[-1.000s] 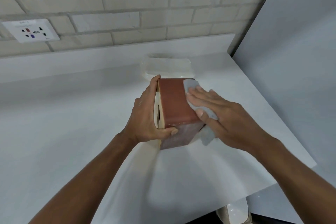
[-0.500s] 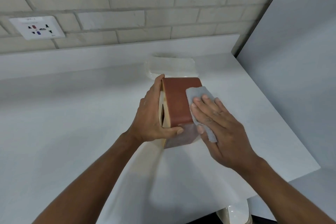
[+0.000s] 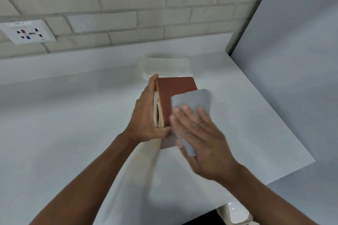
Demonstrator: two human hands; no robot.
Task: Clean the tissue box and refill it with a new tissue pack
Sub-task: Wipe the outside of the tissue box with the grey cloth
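Right hand (image 3: 203,139) fingers (image 3: 184,115) are lying flat and spread, pressing a grey cloth (image 3: 193,99) against the box (image 3: 173,97). Not curling round anything, just pinning the cloth under the palm and fingertips. The hand is blurred, so finer detail is not readable. The cloth is covering the near right part of the brown face and sticking out past the fingertips toward the wall.

Left hand (image 3: 146,115) is wrapping the box from its left side: thumb (image 3: 162,130) is lying across the near end, fingers are running up the left face, tips reaching the far top corner. Firm hold on the box.

The box is standing tipped on its side on the counter (image 3: 73,124), brown face up, cream side with a dark slot facing the left palm. It is sitting mid-counter, between both hands.

Just behind the box, a clear-wrapped white pack (image 3: 164,65) is lying flat on the counter, close to the back upstand, touching or nearly touching the box's far end; cannot tell which.

Beyond that, a brick wall (image 3: 146,5) is running across the back, with a socket (image 3: 27,33) at the left. A grey panel (image 3: 292,60) is closing off the right side.
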